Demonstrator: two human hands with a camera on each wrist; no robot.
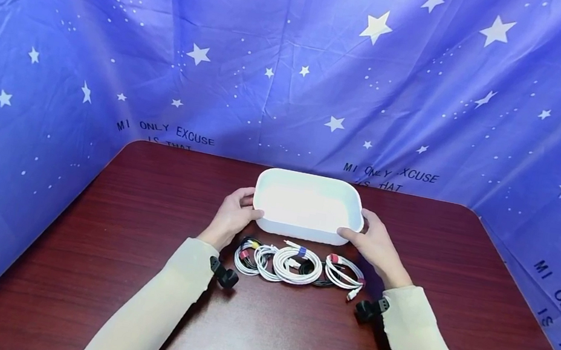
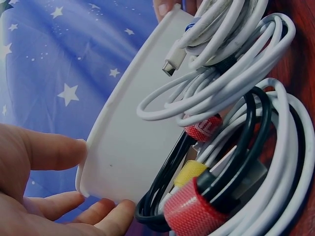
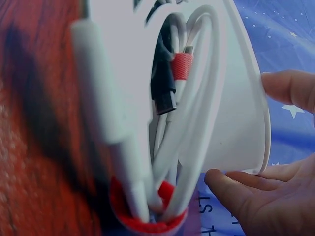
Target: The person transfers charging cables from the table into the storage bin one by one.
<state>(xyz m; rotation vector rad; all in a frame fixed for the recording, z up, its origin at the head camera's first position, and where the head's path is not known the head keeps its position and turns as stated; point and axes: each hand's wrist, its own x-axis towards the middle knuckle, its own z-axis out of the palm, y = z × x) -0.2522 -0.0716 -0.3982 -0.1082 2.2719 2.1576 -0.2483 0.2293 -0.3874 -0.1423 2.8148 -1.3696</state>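
A white rectangular bin with rounded corners point(image 1: 299, 232) is held between the two hands near the far side of the table. My left hand point(image 1: 232, 216) grips its left end, thumb on the rim and fingers spread along the outer wall. At the right end, my right hand point(image 1: 378, 244) grips it the same way. Just in front of the bin, several coiled cables lie in a row. A white coil with a blue strap point(image 1: 302, 252) sits in the middle. Red straps point(image 1: 334, 259) bind the right coil, and a yellow strap point(image 2: 191, 172) shows among the left ones.
The dark red wooden table point(image 1: 256, 330) extends around the hands on all sides. Blue star-printed cloth point(image 1: 279, 46) hangs behind it and along both sides. A small black camera point(image 1: 227, 277) is worn on the left wrist, another point(image 1: 370, 309) on the right.
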